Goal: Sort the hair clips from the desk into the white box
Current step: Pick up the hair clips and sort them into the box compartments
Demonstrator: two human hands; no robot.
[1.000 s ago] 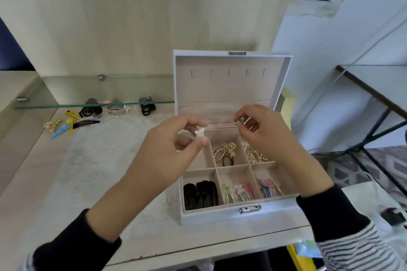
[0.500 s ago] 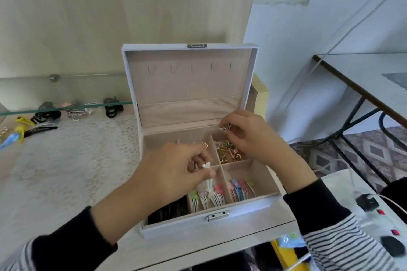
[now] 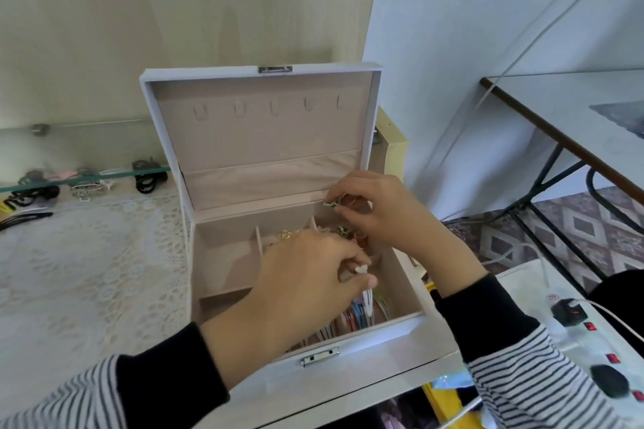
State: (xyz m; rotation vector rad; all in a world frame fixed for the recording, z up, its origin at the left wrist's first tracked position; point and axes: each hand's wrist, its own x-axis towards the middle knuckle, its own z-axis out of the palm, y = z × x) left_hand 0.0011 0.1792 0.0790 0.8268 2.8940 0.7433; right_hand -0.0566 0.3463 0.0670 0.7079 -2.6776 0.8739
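1. Left hand (image 3: 306,275): fingers curled, with thumb and forefinger pinching one white hair clip (image 3: 366,292) at its ornament end. The clip hangs prong-down over the front right compartment of the white box (image 3: 369,341). Its tip is among the coloured clips (image 3: 350,315) stored there.

2. Right hand (image 3: 383,212): fingers curled, with the fingertips pinching one small metal clip (image 3: 332,202). The hand is over the rear right compartment, close to the hinge line of the lid (image 3: 265,129).

3. White box: one unit, at the front edge of the desk (image 3: 62,324) near its right front corner. The lid is open and upright. The lid lining carries five small hooks in a row. There is one metal latch (image 3: 320,357) on the front wall and one catch plate (image 3: 275,69) on the lid rim. Gold clips (image 3: 288,237) lie in the rear middle compartment. The hands cover part of the interior, so the compartment count cannot be told.

4. Loose clips (image 3: 26,219): grouped at the left rear edge of the desk, partly under one glass shelf (image 3: 87,181). They overlap and are too small to count.

5. Desk covering: one white lace mat (image 3: 87,254).

6. Power strip (image 3: 589,352): right of the desk, with three red switches and two black plugs visible.

7. Markings: no brand, label or writing is legible on any item
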